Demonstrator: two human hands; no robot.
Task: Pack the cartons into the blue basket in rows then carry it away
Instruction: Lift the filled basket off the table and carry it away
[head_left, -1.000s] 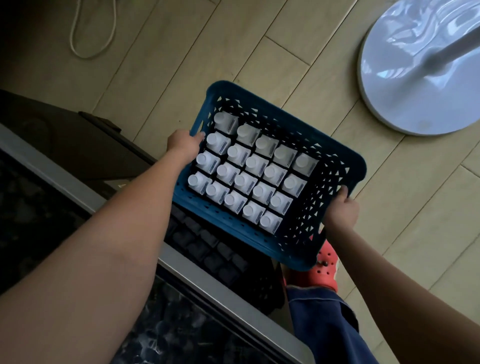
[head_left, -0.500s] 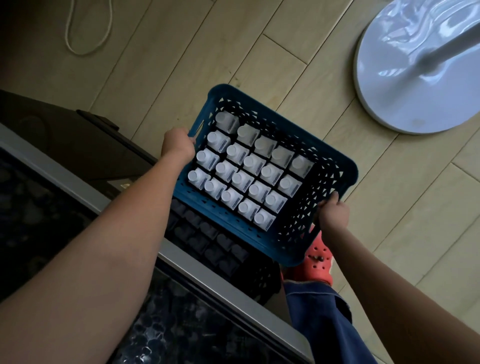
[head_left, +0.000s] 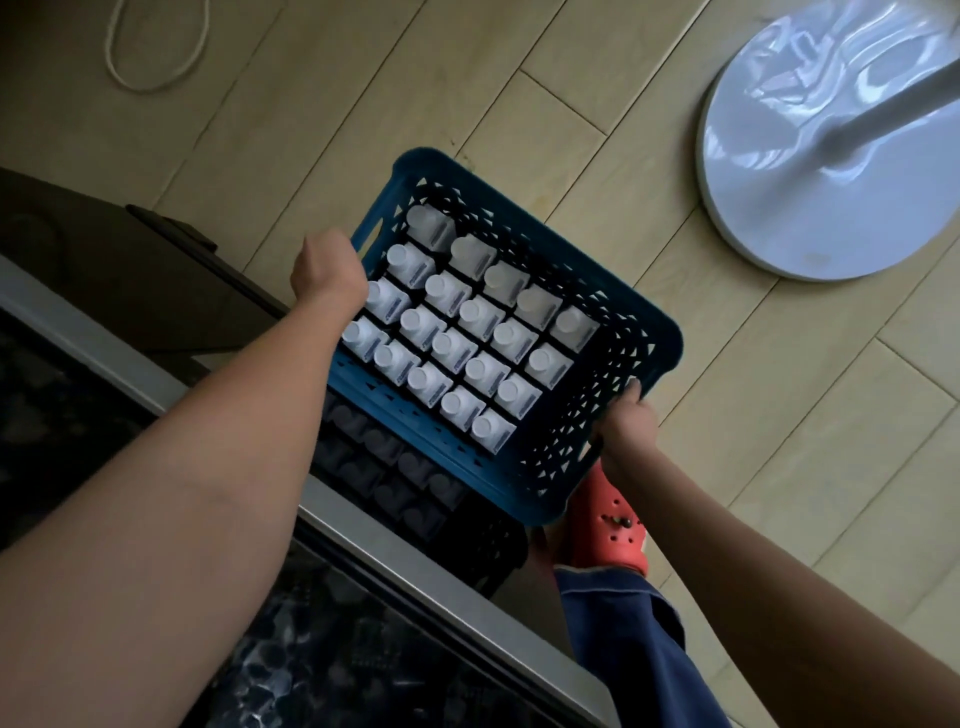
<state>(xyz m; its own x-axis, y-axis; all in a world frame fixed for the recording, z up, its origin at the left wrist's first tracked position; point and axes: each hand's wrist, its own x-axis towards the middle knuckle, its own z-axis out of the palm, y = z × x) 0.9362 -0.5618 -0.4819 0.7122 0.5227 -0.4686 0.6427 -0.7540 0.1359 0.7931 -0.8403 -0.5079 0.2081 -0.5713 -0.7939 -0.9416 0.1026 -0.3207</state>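
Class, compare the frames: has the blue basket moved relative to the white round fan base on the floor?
Yes. The blue basket has drifted left, away from the white fan base, widening the floor gap between them.

Both arms extended, left hand (head_left: 326, 270) & right hand (head_left: 626, 427) curled, grip tight

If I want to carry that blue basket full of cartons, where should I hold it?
Hold the blue basket at its two short ends, one hand per side, coming from outside. The rim rolls over there, and a handle slot is cut in the end wall. The left hand and right hand grip those ends, which probably keeps the cartons level.
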